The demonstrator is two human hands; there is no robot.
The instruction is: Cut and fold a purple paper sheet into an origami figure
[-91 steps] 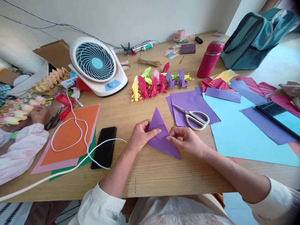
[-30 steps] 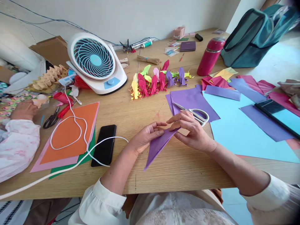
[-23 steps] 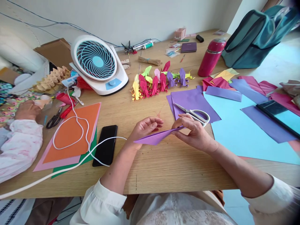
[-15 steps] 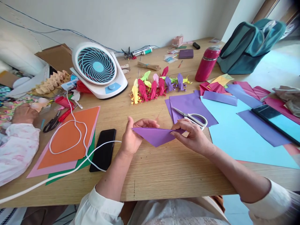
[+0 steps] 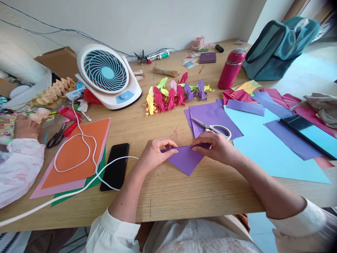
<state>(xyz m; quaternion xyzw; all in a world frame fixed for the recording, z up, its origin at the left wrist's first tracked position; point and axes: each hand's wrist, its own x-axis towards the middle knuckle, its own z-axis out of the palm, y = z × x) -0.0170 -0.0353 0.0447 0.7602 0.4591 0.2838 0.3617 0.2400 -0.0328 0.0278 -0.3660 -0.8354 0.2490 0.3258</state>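
One folded purple paper is held by two bare hands at a wooden table. Places are given from the white-handled scissors, which are set on at least two purple sheets. Left of these scissors are seen one black-handled pair of scissors, one black smartphone, one orange sheet and one co-worker's hand. Beyond them are placed one fan, one red flask and a crowd of origami figures, of which two purple ones can be counted; the total is obscured by overlap. To their right, one light-blue sheet is spread.

The folded purple paper is found just nearer the wearer than the scissors and slightly left of them. Its left end is pinched between thumb and fingers of the left hand, its right end likewise by the right hand; its middle is left uncovered. Whether the table is touched by its lower corner cannot be told.

A smooth, deep-purple triangle is shown, its long straight edge stretched between the hands and edged by a darker strip, its point aimed toward the wearer.
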